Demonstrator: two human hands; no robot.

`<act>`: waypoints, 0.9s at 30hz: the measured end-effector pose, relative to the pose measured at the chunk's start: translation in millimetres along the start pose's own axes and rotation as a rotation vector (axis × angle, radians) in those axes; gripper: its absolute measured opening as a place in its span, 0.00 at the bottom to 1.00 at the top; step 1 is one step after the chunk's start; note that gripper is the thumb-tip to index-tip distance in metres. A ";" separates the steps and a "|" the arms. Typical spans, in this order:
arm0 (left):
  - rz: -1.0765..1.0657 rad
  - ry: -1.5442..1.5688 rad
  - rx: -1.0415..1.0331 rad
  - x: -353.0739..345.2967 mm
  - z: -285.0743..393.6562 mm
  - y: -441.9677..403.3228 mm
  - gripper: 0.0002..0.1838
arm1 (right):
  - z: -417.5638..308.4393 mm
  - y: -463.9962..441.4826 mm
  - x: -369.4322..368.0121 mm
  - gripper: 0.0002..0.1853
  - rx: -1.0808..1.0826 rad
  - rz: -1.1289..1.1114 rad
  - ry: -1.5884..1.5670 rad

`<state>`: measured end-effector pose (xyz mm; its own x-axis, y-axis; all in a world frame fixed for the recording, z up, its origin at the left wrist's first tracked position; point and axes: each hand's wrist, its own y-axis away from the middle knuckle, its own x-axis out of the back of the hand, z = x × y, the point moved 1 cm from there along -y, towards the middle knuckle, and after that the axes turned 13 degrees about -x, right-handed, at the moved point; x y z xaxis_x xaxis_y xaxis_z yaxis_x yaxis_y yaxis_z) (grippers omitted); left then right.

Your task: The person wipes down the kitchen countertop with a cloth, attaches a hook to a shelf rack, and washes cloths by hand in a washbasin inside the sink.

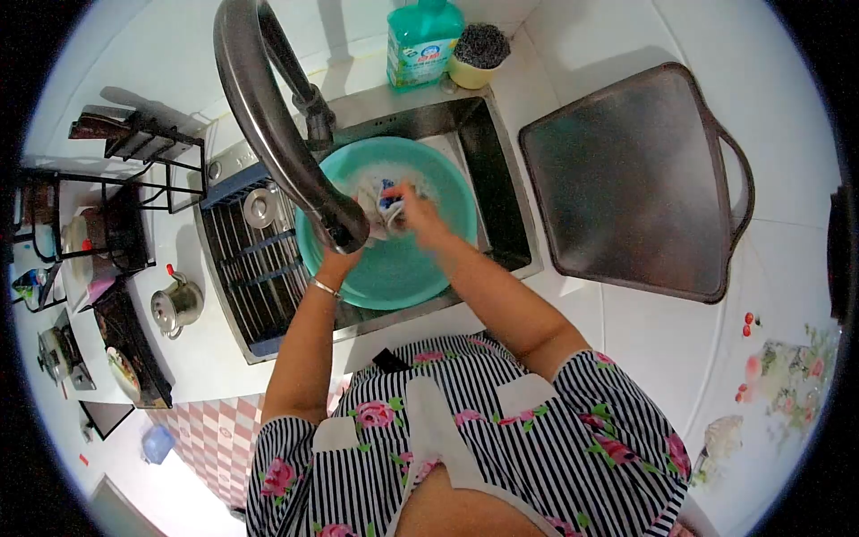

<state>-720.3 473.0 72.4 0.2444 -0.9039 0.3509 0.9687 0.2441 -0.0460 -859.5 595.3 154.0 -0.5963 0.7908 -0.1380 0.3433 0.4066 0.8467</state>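
A teal plastic basin (456, 192) sits in the sink, holding water and some white suds. Over the water is a wet, bunched white cloth (391, 199) with dark blue patches. My right hand (424, 220) is closed on the cloth's right side, slightly smeared by motion. On the cloth's other side, my left hand (376, 225) grips it from below, partly hidden behind the dark faucet (295, 170). A bracelet circles my left wrist.
The steel sink (510, 179) has a drying rack (259, 255) at its left. A green soap bottle (419, 63) and a scrubber (482, 45) in a yellow cup stand behind. At right lies a large dark tray (626, 183); a metal pot (176, 306) stands left.
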 end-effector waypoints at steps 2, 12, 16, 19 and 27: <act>0.108 0.181 0.069 -13.5 30.0 -6.0 0.36 | 3.5 10.4 -15.4 0.32 -0.010 -0.012 0.054; 0.265 -0.302 -0.018 -23.6 56.0 1.8 0.21 | 4.9 20.8 -11.0 0.31 -0.460 0.030 -0.271; 0.312 -0.290 -0.045 -60.5 114.9 -9.1 0.17 | 27.8 -42.3 0.5 0.21 -0.278 -0.602 -0.451; 0.286 -0.275 0.217 -45.9 119.4 -21.7 0.13 | 31.0 -11.3 -18.8 0.18 -0.179 -0.340 -0.456; 0.376 -0.303 0.002 -49.4 142.1 -35.6 0.16 | 30.6 -33.3 1.0 0.24 -0.220 -0.478 -0.764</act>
<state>-773.1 558.9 189.6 0.5536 -0.6099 0.5670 0.8153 0.5355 -0.2201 -849.3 596.5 109.9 0.0278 0.6804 -0.7323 -0.0077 0.7327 0.6805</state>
